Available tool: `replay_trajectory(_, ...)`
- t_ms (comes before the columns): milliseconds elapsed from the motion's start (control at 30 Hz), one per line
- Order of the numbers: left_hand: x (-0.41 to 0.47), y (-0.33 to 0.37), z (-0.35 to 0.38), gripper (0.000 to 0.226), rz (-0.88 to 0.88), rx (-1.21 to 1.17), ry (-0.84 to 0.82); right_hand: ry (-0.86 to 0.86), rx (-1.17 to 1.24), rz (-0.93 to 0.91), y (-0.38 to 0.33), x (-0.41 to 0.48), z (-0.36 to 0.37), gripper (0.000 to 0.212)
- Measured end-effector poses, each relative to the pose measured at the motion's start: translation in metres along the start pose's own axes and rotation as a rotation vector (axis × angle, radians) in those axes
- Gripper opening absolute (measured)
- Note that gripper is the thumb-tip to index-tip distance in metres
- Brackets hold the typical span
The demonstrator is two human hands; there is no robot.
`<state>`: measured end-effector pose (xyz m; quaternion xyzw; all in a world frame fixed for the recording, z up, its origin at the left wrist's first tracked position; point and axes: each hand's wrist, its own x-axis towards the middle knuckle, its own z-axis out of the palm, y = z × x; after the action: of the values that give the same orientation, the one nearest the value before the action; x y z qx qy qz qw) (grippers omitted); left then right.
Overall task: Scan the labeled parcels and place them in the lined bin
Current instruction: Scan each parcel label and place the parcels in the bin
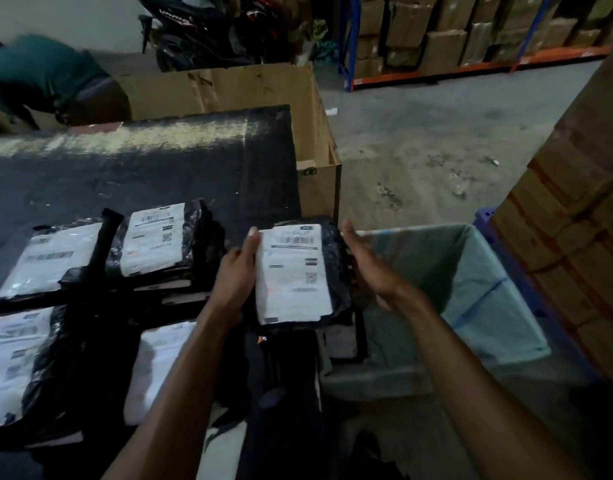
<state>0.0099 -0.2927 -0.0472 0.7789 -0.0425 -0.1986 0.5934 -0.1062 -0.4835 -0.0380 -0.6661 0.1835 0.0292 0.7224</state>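
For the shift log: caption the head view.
A labeled parcel held between left hand and right hand, beside the lined bin.

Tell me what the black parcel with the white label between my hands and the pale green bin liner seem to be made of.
Black parcel with the white label: likely thin plastic film, glossy; it crinkles and catches light at its edges. The label looks like matte paper. Pale green bin liner: probably thin plastic sheet; it drapes in loose folds.
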Motion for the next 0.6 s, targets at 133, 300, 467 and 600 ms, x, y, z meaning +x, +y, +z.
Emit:
replay_trajectory(133, 0.031, -0.017, 0.085, 0.073, -0.035, 0.171, -0.054, 0.081, -0.052, 0.086, 0.037, 0.022, -0.078, 0.026)
replay_trajectory(300, 0.088, -0.066, 0.161, 0.066, 0.167, 0.846, -0.035, 0.147, -0.229, 0.387, 0.129, 0.059, -0.193, 0.036)
replay_trajectory(467, 0.119, -0.068, 0.141, 0.072, 0.449, 1.110, -0.234, 0.291, -0.368, 0.477, 0.211, 0.093, -0.223, 0.077)
replay_trajectory(600, 0.127, -0.081, 0.141, 0.071, 0.473, 1.155, -0.142, 0.342, -0.410, 0.616, 0.260, 0.126, -0.225, 0.072)
